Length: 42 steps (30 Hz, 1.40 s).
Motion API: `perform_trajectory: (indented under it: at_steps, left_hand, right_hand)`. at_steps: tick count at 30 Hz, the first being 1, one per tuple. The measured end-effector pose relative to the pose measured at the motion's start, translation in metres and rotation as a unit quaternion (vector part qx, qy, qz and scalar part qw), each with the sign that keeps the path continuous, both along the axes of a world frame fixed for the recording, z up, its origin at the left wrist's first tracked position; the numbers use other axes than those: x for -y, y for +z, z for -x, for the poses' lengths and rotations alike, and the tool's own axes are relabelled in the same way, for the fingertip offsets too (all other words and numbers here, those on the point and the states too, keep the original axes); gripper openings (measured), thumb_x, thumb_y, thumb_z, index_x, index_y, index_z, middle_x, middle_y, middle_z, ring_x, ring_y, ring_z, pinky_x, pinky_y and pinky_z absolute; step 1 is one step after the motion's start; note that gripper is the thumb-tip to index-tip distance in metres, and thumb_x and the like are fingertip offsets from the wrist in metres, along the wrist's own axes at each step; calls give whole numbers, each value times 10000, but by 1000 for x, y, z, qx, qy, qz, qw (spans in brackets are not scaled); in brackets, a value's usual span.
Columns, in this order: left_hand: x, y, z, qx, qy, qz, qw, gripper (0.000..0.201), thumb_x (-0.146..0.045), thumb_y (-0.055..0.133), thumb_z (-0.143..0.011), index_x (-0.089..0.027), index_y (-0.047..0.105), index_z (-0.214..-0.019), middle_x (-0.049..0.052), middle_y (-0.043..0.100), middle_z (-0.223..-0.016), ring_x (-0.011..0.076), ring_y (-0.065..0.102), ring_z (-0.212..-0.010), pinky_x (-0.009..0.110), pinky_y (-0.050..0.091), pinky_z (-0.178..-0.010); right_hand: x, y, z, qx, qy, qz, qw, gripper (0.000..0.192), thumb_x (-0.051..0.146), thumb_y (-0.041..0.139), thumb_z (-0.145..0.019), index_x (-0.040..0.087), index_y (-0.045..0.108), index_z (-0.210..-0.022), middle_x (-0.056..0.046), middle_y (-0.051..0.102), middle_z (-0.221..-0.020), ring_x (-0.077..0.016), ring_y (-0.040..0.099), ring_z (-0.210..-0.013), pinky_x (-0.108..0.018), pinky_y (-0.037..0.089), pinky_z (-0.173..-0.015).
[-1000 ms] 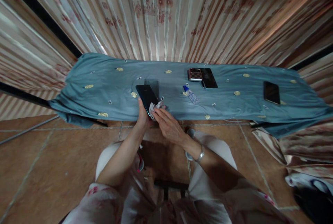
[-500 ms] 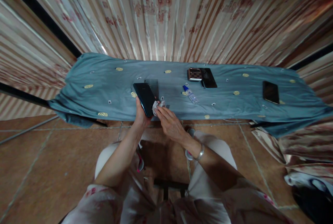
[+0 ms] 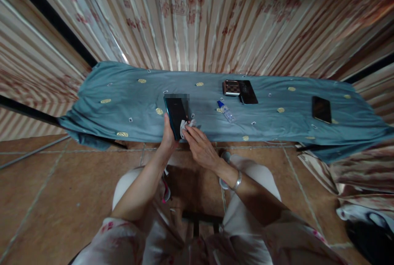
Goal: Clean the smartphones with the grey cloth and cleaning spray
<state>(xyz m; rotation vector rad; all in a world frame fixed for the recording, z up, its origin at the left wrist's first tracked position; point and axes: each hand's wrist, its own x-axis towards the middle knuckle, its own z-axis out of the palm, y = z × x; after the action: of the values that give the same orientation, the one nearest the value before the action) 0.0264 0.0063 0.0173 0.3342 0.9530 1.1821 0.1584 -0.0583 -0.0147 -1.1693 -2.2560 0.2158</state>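
My left hand grips a dark smartphone by its lower left side, holding it tilted above the near edge of the cloth-covered table. Its dark face is turned up toward me, and a blurred patch covers its top end. Between the fingers of my right hand is a crumpled white cloth, pressed against the phone's lower right edge. A bracelet circles my right wrist. To the right of both hands, a small clear bottle with a blue cap lies on its side.
A blue patterned cloth covers the long narrow table. Farther back lie a checkered wallet-like case and a dark flat tablet or phone, touching. Another phone rests at the right. Curtains hang behind, with dark poles at both sides.
The phone has turned more upright and shifted slightly right in my left hand. My right hand keeps the white cloth against its lower edge, nearly unmoved.
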Motion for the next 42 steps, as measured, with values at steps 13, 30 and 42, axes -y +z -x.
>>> perform_trajectory:
  at_steps: [13, 30, 42]
  left_hand:
    - [-1, -3, -2, 3, 16, 3, 1000, 658, -620, 332, -960, -95, 715, -1060, 106, 769, -846, 230, 740, -888, 337, 584, -845]
    - [-4, 1, 5, 14, 12, -6, 1000, 756, -664, 204, -955, -124, 724, -853, 90, 724, -671, 197, 718, -683, 278, 563, -629]
    - [1, -3, -4, 5, -6, 31, 999, 728, -627, 272, -964, -64, 729, -1028, 114, 754, -764, 217, 739, -830, 286, 584, -759]
  right_hand:
    - [-4, -1, 2, 5, -31, -3, 999, 513, 96, 309, -969, 64, 467, -1456, -177, 514, -1476, -258, 409, -1420, -474, 391, -1181]
    - [2, -3, 4, -1, 0, -29, 1000, 493, 110, 318, -974, 69, 499, -1431, -183, 531, -1452, -254, 423, -1413, -455, 407, -1176]
    - [1, 1, 4, -30, 4, -8, 1000, 512, 90, 317, -962, 112, 486, -1445, -171, 495, -1485, -249, 396, -1430, -482, 401, -1176]
